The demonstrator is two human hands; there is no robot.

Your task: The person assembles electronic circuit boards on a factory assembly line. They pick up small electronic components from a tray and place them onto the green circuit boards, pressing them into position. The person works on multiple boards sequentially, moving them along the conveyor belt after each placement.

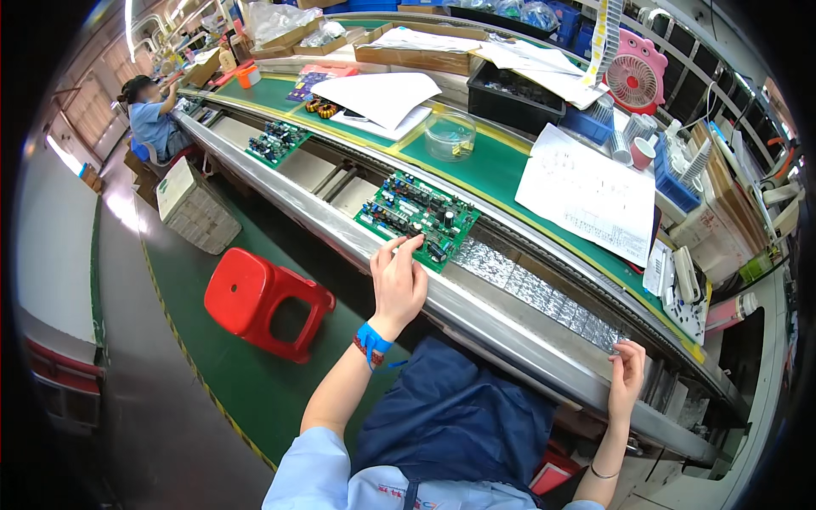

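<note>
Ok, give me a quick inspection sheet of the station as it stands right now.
Surface: metal conveyor rail with green bench behind.
Job's things: green circuit board on the line; a second board further up the line.
Clutter: papers, clear round tub, black bin, pink fan.
Hands: left hand open, fingertips on the board's near edge; right hand resting on the rail, empty.
Cables: nothing seen.
Surroundings: red stool, a seated co-worker far left.

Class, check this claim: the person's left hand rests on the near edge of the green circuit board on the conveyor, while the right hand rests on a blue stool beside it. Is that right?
Not quite. The left hand does touch the green circuit board, but the right hand rests on the conveyor's metal rail, not a stool. The only stool is red, on the floor, untouched. The head view shows this.
</note>
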